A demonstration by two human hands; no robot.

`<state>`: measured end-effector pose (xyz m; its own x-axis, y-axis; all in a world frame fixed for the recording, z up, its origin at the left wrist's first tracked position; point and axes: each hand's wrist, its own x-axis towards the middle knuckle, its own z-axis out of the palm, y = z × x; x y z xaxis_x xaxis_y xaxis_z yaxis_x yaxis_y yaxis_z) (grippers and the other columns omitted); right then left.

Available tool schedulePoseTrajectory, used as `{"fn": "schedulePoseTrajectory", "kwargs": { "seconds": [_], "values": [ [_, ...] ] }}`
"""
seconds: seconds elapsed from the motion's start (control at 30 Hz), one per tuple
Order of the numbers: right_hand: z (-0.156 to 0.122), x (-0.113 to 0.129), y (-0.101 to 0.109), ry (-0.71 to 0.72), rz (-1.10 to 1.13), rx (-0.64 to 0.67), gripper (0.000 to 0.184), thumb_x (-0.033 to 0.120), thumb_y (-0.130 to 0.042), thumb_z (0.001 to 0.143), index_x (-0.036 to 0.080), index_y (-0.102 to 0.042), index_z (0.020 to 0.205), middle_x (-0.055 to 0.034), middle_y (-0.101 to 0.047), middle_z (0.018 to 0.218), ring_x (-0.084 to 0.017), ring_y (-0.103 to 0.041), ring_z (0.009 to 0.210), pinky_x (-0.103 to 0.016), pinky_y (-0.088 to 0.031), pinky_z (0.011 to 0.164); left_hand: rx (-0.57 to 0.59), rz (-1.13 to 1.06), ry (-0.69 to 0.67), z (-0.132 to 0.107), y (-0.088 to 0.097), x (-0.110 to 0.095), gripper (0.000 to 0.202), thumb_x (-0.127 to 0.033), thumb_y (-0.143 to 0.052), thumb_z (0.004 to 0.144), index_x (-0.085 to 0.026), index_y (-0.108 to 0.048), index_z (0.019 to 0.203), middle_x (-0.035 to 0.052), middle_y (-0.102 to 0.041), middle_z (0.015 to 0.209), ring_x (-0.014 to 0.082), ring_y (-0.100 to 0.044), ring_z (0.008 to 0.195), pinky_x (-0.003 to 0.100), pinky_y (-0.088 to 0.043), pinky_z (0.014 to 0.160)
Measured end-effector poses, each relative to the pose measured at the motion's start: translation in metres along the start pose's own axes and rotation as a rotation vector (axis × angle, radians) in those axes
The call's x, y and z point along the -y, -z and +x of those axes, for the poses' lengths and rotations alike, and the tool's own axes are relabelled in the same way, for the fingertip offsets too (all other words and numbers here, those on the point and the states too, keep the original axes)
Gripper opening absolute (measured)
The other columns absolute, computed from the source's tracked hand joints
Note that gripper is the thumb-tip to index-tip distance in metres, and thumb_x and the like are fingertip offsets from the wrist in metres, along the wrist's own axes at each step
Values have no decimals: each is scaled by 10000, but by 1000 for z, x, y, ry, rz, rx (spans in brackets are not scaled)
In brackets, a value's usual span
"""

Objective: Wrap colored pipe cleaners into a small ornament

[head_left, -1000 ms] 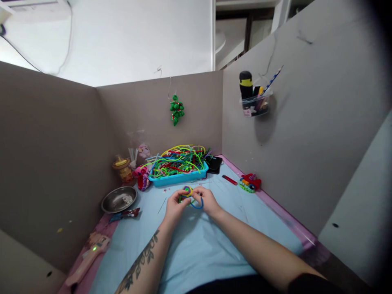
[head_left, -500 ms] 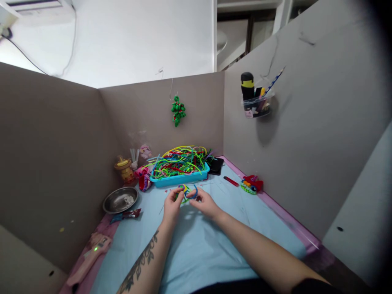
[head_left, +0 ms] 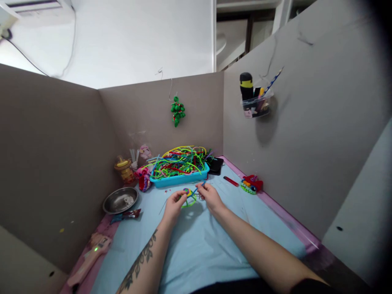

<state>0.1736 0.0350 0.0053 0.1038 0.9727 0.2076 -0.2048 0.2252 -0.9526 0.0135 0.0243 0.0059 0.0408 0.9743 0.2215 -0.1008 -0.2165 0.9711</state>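
My left hand (head_left: 173, 204) pinches a small multicoloured pipe-cleaner piece (head_left: 188, 192) with a green loop hanging below it. My right hand (head_left: 209, 194) is closed on the end of a blue pipe cleaner (head_left: 197, 188) that runs from that piece. Both hands hover over the light blue mat (head_left: 196, 245), just in front of a blue tray (head_left: 179, 179) piled with several coloured pipe cleaners.
A metal bowl (head_left: 120, 199) and a pink glue gun (head_left: 88, 258) lie at the left. A red and green craft figure (head_left: 251, 183) and a red stick (head_left: 229, 181) sit at the right. Grey partition walls (head_left: 306, 122) enclose the desk; a cup of pens (head_left: 254, 104) hangs on the right wall.
The blue pipe cleaner, a loop earlier, is now pulled out straighter toward the right by my right hand. My right hand has shifted slightly right and away from the left.
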Motion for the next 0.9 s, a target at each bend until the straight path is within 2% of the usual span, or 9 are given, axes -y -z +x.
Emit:
{"fn": "schedulePoseTrajectory", "kwargs": {
  "seconds": [0.1, 0.2, 0.3, 0.43, 0.53, 0.73, 0.9],
  "values": [
    [-4, -1, -3, 128, -174, 31, 299, 430, -633, 673, 191, -620, 852, -27, -582, 817, -182, -520, 786, -271, -404, 654, -3, -30, -18, 0, 1, -1, 302, -374, -676, 678, -160, -658, 889, 66, -682, 899, 176, -599, 804, 268, -430, 714],
    [-6, -4, -6, 200, -314, 8, 216, 389, -665, 639, 185, -624, 701, -42, -546, 875, -211, -504, 901, -319, -397, 789, 13, -18, -43, -1, -1, -3, 287, -351, -700, 656, -162, -657, 868, 66, -681, 910, 187, -601, 835, 277, -431, 740],
    [-6, -6, -7, 206, -306, 23, 248, 411, -634, 667, 179, -594, 588, -43, -517, 889, -211, -511, 919, -347, -364, 869, 47, -8, -54, -2, -3, -3, 262, -332, -712, 644, -162, -656, 836, 63, -682, 875, 190, -603, 824, 284, -433, 743],
    [-6, -5, -6, 102, -205, 60, 311, 471, -604, 682, 176, -599, 583, -67, -502, 1017, -255, -464, 1078, -378, -289, 962, 79, 7, -56, -4, -3, -3, 248, -319, -708, 652, -164, -649, 836, 61, -678, 864, 186, -601, 816, 283, -435, 734],
    [-6, -4, -6, 83, -182, 70, 332, 492, -600, 682, 173, -602, 593, -83, -498, 1073, -265, -420, 1144, -374, -262, 988, 59, 20, -63, -4, -4, -4, 247, -321, -697, 665, -168, -643, 850, 57, -675, 881, 179, -598, 814, 277, -432, 730],
    [-9, -7, -8, 114, -221, 71, 305, 471, -653, 651, 176, -598, 599, -86, -490, 1126, -249, -430, 1136, -371, -263, 991, 58, 40, -65, -6, -5, -9, 247, -328, -691, 665, -162, -635, 839, 50, -665, 850, 171, -587, 778, 265, -426, 700],
    [-10, -7, -9, 35, -132, 68, 313, 475, -653, 650, 177, -605, 567, -101, -476, 1197, -274, -399, 1181, -397, -242, 999, 79, 61, -85, -7, -4, -8, 229, -336, -672, 683, -165, -611, 822, 38, -643, 820, 163, -573, 759, 262, -427, 684]
  ]
}}
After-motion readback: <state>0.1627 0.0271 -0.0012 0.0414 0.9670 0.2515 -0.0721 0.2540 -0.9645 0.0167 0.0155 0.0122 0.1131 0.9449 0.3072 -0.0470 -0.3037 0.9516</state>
